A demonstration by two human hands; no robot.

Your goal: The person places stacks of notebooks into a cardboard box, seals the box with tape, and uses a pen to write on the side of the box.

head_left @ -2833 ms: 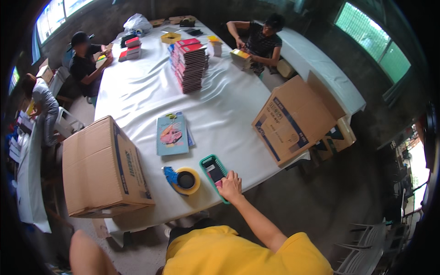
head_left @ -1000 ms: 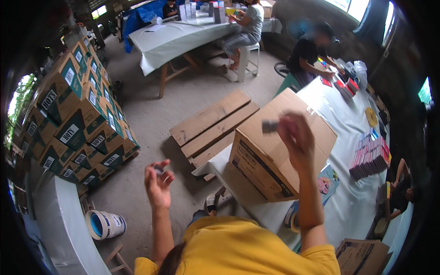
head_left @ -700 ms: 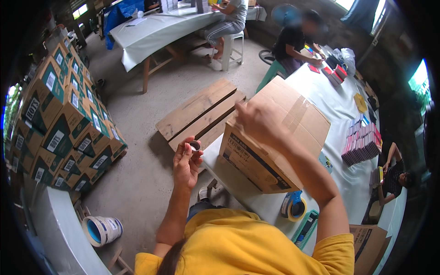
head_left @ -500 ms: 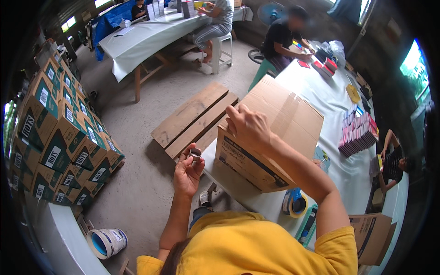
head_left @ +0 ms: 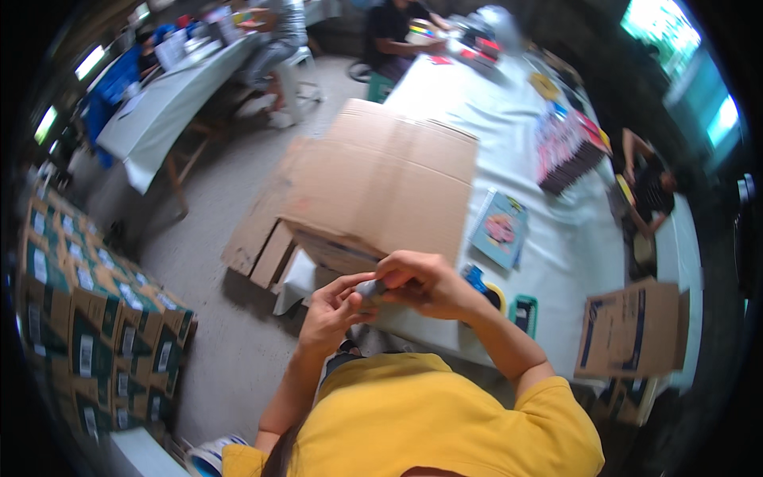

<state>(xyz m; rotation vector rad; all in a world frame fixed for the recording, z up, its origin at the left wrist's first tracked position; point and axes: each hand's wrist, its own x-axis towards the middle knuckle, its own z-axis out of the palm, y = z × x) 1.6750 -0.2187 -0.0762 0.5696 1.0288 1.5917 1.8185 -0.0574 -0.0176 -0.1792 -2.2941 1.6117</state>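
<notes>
Both hands meet in front of my body at the near edge of a large closed cardboard box (head_left: 381, 183). Between them is a small greyish ring-shaped piece (head_left: 369, 289); blur and fingers hide its exact kind. My left hand (head_left: 326, 318) grips it from the left with thumb and fingers. From the other side, the fingers of my right hand (head_left: 429, 285) close on the same piece. The box stands on the corner of the white-covered table, a tape strip along its top.
Right of the box lie a light-blue book (head_left: 499, 228), a tape roll (head_left: 496, 297) and a green tray (head_left: 523, 312). Farther back stands a stack of books (head_left: 568, 151). An open carton (head_left: 628, 330) is at right, stacked cartons (head_left: 103, 318) at left. Several people sit at tables.
My right hand has left the box's top edge and come down to the small piece in my left hand. The view has swung right, and the light-blue book is now uncovered.
</notes>
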